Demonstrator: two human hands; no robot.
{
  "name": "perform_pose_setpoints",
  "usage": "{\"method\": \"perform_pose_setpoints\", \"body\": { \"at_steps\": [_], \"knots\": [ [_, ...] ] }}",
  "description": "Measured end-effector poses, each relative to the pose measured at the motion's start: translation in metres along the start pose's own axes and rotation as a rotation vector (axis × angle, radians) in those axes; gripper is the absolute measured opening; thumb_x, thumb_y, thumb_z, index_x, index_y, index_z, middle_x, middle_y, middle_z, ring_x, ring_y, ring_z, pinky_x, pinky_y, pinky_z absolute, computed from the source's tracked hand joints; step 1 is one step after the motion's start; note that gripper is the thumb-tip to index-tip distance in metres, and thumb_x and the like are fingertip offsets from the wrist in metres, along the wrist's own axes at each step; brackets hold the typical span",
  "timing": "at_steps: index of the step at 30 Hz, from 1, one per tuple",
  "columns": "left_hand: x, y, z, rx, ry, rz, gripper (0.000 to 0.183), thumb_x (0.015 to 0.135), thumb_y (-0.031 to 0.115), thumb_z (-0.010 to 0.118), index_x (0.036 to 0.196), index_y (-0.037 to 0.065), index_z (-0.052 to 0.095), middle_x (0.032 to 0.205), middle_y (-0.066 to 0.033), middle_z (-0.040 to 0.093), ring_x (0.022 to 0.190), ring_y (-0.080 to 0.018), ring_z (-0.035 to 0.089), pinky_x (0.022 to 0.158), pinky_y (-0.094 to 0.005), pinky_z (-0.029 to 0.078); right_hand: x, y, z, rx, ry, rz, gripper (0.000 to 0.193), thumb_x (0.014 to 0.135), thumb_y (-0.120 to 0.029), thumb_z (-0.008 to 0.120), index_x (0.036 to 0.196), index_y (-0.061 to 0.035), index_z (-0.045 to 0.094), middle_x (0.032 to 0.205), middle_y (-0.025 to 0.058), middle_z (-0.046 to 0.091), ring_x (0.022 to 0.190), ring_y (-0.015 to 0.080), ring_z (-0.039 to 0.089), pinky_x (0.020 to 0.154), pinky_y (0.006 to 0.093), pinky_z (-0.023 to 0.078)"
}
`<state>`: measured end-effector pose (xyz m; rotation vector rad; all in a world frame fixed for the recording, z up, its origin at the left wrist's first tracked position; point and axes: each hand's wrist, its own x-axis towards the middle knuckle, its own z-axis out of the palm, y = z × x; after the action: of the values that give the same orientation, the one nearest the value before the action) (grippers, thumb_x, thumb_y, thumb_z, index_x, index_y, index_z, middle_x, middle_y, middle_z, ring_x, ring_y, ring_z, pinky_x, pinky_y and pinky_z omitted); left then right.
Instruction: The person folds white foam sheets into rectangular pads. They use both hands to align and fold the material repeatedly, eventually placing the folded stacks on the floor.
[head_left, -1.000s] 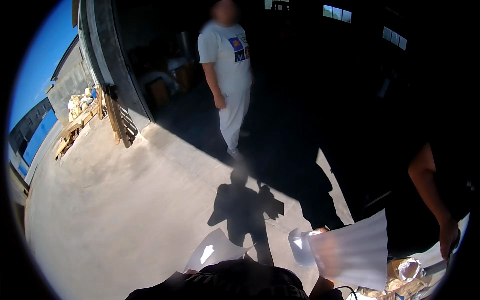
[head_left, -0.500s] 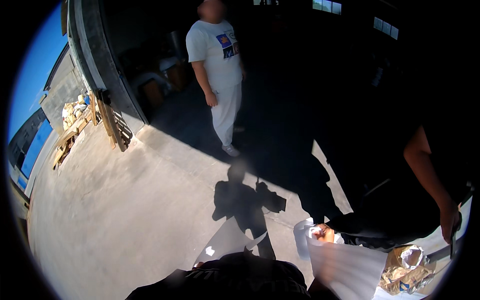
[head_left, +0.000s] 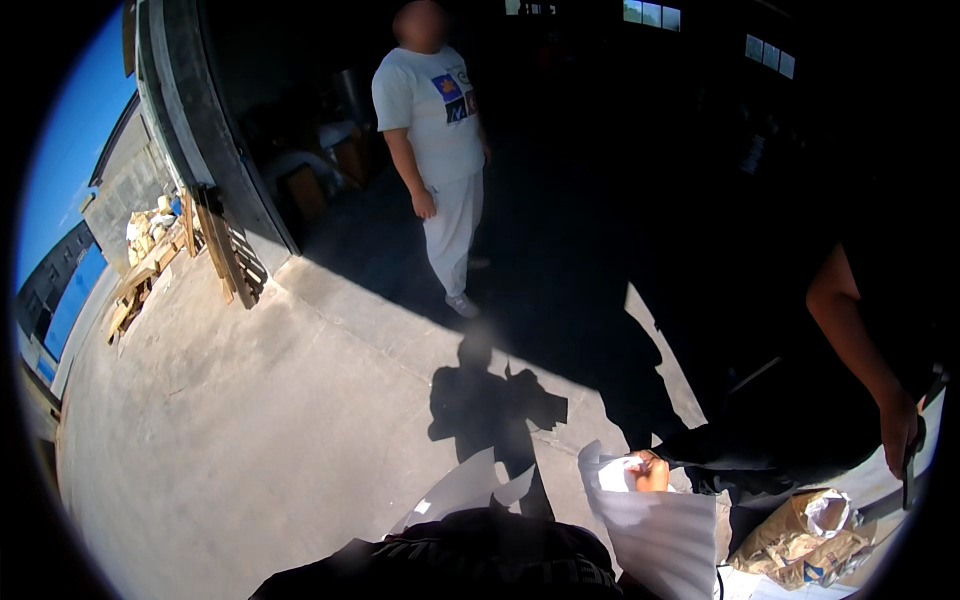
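Note:
A translucent white sheet, like foam packing wrap, stands curled upright at the lower right. My right hand is closed at its upper edge, with fingers bent over bright white material; the forearm is hidden. Another translucent white sheet piece sticks out on the left beyond my dark top. My left hand does not show; the top and this sheet cover that area.
A crumpled brown paper bag lies at the lower right. Beside it, a co-worker's hand holds a dark flat object. Farther off stands a person in white. Wood planks lean by the doorway post; bags are piled behind.
The right-hand sheet has swung left and curled up more, uncovering more of the brown bag. The left sheet piece sits slightly lower. A bit of skin at its edge is gone from view.

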<state>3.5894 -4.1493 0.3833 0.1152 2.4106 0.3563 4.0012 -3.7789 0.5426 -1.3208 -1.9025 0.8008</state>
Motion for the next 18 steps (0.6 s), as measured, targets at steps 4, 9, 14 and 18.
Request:
{"method": "perform_pose_setpoints", "body": {
  "at_steps": [4, 9, 14, 18],
  "knots": [
    [-0.003, -0.002, 0.001, -0.008, 0.004, -0.005, 0.024, 0.078, 0.021, 0.05, 0.088, 0.003, 0.061, 0.072, -0.0137, 0.062, 0.06, -0.0279, 0.059, 0.054, -0.0354, 0.048, 0.0, 0.011, 0.003, 0.044, -0.026, 0.025, 0.013, 0.067, -0.006, 0.068, 0.08, -0.0048, 0.066, 0.072, 0.0156, 0.063, 0.069, 0.0309, 0.062, 0.064, 0.0357, 0.046],
    [-0.006, -0.011, 0.003, -0.019, 0.015, -0.014, 0.024, 0.078, 0.021, 0.05, 0.088, 0.002, 0.061, 0.071, -0.0134, 0.062, 0.057, -0.0274, 0.058, 0.052, -0.0348, 0.048, -0.004, 0.008, 0.003, 0.11, -0.039, 0.119, 0.012, 0.066, -0.004, 0.067, 0.078, -0.0036, 0.066, 0.072, 0.015, 0.062, 0.069, 0.0301, 0.062, 0.063, 0.0348, 0.046],
    [-0.009, -0.014, 0.0, -0.027, 0.019, -0.023, 0.023, 0.078, 0.021, 0.05, 0.087, 0.002, 0.06, 0.07, -0.0131, 0.062, 0.055, -0.0269, 0.058, 0.05, -0.0342, 0.048, -0.002, -0.01, 0.0, 0.05, -0.041, 0.009, 0.013, 0.065, -0.001, 0.066, 0.078, -0.0028, 0.065, 0.071, 0.0152, 0.062, 0.068, 0.0297, 0.062, 0.063, 0.0337, 0.046],
    [-0.004, -0.006, -0.001, -0.021, 0.011, 0.001, 0.023, 0.079, 0.021, 0.049, 0.087, 0.002, 0.06, 0.069, -0.0128, 0.062, 0.053, -0.0266, 0.058, 0.049, -0.0337, 0.048, -0.004, -0.023, -0.005, 0.036, -0.02, 0.044, 0.013, 0.067, -0.001, 0.065, 0.079, -0.0029, 0.065, 0.072, 0.0156, 0.062, 0.068, 0.0297, 0.062, 0.063, 0.0337, 0.047]
  ]
}}
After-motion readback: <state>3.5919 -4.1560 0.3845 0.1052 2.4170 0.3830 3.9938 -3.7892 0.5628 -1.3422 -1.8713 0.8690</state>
